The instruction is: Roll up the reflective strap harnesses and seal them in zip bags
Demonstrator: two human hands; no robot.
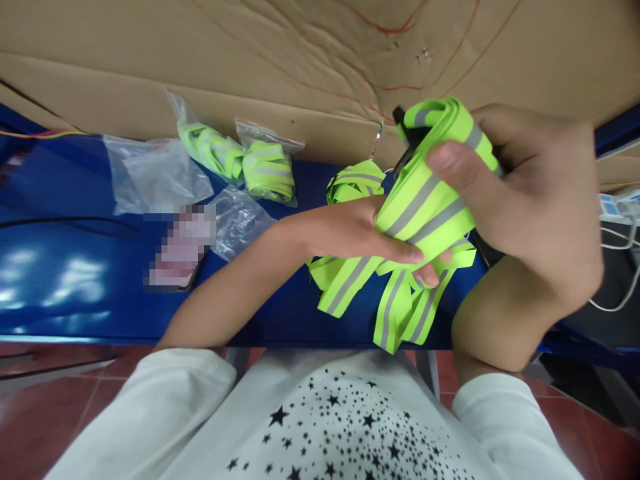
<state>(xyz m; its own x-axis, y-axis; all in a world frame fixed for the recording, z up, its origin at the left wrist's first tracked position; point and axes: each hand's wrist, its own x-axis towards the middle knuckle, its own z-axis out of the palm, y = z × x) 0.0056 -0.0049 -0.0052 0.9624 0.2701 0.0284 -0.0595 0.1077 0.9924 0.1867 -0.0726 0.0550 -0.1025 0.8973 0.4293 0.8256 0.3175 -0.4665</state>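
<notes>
Reflective strap (411, 203) is folded up, held above the blue table (273, 293). Right hand (545, 200) grips the upper folds, left hand (357, 230) pinches lower down. Looks like mid-bundling; next move calls for firm grip, loose ends (393, 310) kept straight.

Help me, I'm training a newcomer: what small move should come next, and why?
Perhaps gather the trailing strap lengths upward: the right grip holds the folded lime bundle, the left grip pinches its lower part, yet those lengths spread loose beneath.
</notes>
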